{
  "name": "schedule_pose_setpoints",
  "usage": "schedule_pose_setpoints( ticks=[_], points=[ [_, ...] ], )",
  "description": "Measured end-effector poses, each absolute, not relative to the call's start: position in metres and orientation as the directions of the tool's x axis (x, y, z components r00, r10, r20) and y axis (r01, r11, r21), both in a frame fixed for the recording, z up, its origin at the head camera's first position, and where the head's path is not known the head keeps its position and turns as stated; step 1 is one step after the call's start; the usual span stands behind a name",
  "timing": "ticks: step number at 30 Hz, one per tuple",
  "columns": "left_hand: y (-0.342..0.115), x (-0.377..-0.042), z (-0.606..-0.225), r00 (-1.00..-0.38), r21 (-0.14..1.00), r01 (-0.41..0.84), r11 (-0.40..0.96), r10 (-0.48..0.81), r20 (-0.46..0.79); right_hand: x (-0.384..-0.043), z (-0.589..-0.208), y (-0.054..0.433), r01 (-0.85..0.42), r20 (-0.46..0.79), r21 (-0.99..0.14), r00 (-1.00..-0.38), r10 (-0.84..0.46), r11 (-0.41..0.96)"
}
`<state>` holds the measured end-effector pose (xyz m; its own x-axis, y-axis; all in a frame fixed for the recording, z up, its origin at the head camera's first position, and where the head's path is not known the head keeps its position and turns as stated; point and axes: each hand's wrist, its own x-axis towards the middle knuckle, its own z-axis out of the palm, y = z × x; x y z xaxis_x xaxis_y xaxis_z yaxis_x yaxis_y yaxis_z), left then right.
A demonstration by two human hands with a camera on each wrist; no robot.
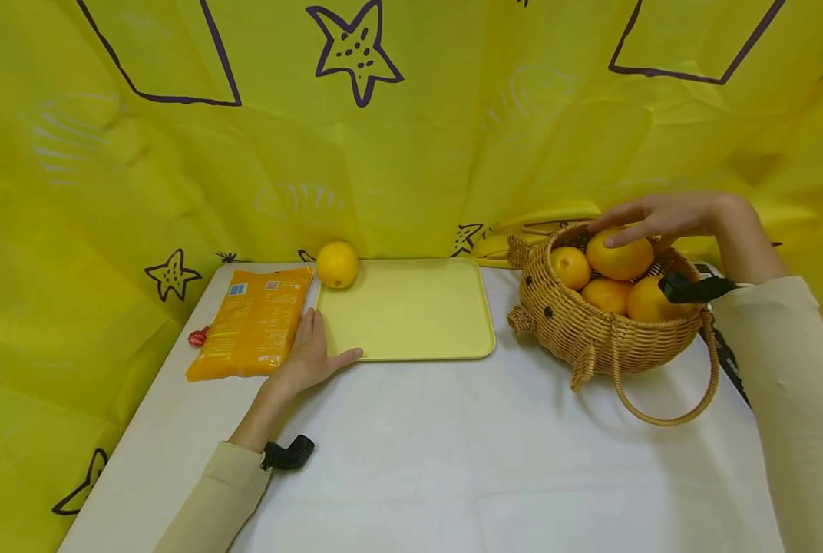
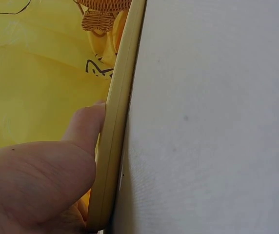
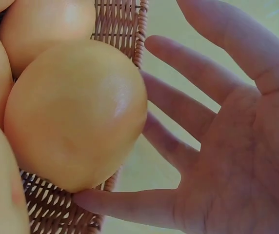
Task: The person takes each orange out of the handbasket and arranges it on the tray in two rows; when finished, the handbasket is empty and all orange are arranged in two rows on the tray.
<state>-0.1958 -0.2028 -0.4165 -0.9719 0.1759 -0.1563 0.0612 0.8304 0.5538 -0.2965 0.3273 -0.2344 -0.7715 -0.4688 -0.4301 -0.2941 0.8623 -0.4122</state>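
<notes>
My left hand (image 1: pixel 308 357) rests at the near left corner of a pale yellow tray (image 1: pixel 411 307), thumb along its front edge and fingers along its left side. The left wrist view shows the thumb against the tray's rim (image 2: pixel 116 122). My right hand (image 1: pixel 681 215) is over a wicker basket (image 1: pixel 570 338) with a pig's face, holding several oranges. Its fingers (image 3: pixel 178 63) are spread and nearly straight around the top orange (image 3: pixel 76 114). The thumb and some fingertips reach that orange's edge; how firmly they touch cannot be told. Another orange (image 1: pixel 338 265) sits at the tray's far left corner.
An orange plastic packet (image 1: pixel 252 326) lies left of the tray, with a small red item (image 1: pixel 198 336) beside it. The basket's handle (image 1: pixel 667 421) hangs toward the front. Behind the white table (image 1: pixel 453 461) hangs a yellow curtain (image 1: pixel 411 169) with drawn stars.
</notes>
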Motion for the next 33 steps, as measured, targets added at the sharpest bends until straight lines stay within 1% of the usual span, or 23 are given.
schedule_pose_setpoints(
  ticks=[9,14,23,33],
  points=[
    [-0.203,-0.196,-0.414,-0.970,0.545,0.048,0.837,0.170,-0.175,-0.297,-0.245,0.336,-0.274,-0.422,-0.505,-0.749,-0.511,0.819],
    [-0.203,-0.194,-0.413,-0.969,0.544,0.040,0.838,0.166,-0.185,-0.295,-0.248,0.338,-0.275,-0.416,-0.524,-0.743,-0.524,0.806],
    [-0.202,-0.194,-0.413,-0.968,0.540,0.039,0.840,0.166,-0.188,-0.294,-0.248,0.333,-0.316,-0.423,-0.478,-0.735,-0.530,0.820],
    [-0.202,-0.195,-0.414,-0.969,0.546,0.045,0.836,0.171,-0.181,-0.294,-0.253,0.322,-0.301,-0.419,-0.424,-0.771,-0.480,0.854]
  ],
)
